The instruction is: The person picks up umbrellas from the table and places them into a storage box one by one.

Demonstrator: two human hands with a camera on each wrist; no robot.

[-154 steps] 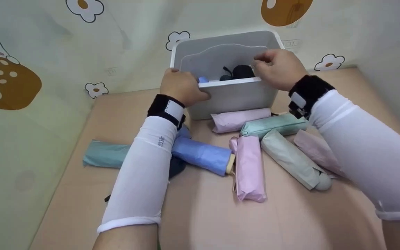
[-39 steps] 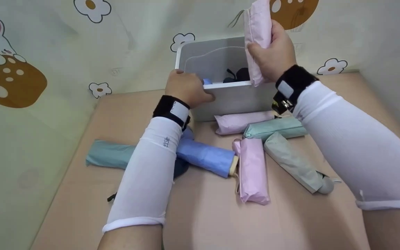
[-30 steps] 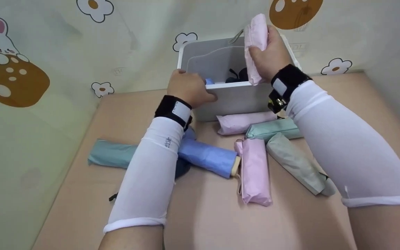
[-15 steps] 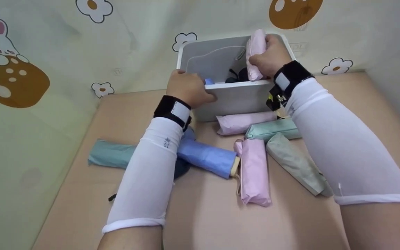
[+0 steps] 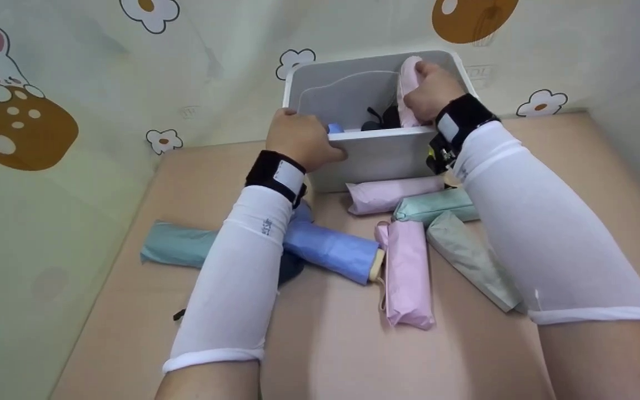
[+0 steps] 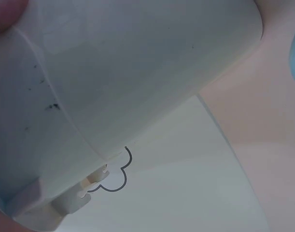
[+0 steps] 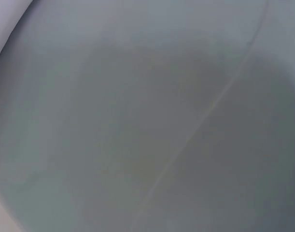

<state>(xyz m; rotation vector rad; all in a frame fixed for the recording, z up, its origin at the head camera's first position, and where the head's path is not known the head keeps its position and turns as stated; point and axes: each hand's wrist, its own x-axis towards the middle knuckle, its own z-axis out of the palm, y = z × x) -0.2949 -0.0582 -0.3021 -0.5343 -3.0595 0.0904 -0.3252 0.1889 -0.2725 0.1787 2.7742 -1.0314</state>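
My left hand (image 5: pixel 299 139) grips the front left rim of a white plastic storage bin (image 5: pixel 373 161), thumb against its front wall. In the left wrist view the bin's wall (image 6: pixel 137 72) fills much of the picture, with a fingertip at the top left. My right hand (image 5: pixel 435 91) holds a pale pink folded umbrella (image 5: pixel 409 83) upright inside the bin's right end, its lower part hidden behind the front rim. Beside it in the bin lie a black folded umbrella (image 5: pixel 391 118) and something blue (image 5: pixel 335 128). Only the bin's smooth wall (image 7: pixel 137 121) shows close up in the right wrist view.
Folded umbrellas lie before the bin: pale pink (image 5: pixel 392 194), mint (image 5: pixel 436 205), grey-green (image 5: pixel 473 261), pink (image 5: pixel 409 275) and blue (image 5: pixel 331 250). A teal one (image 5: pixel 178 244) lies partly under my left forearm. Behind the bin rises a wall (image 5: pixel 231 72) with cartoon prints.
The right hand has taken the pale pink umbrella from the table's right side, raised it over the bin and lowered it inside. The left hand has kept its grip on the rim.
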